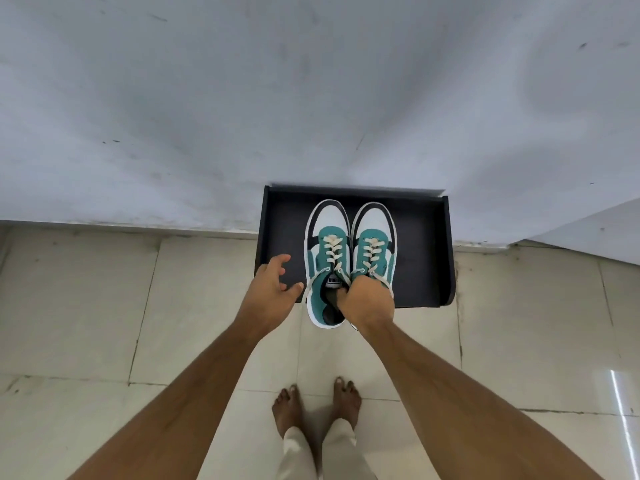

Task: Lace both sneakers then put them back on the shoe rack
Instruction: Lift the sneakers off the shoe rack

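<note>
The right hand (367, 299) grips the collars of two laced teal-and-white sneakers (349, 251), held side by side over a black shoe rack (422, 244) against a white wall; the left hand (273, 282) hovers beside them, fingers loosely spread, holding nothing

A black shoe rack (419, 258) stands on the pale tiled floor (86, 306), its back against the white wall (242, 98) — over its top shelf sit two teal, white and black sneakers (349, 251) side by side, toes to the wall, heels past the front edge — bare feet (317, 407) on the tiles.
</note>
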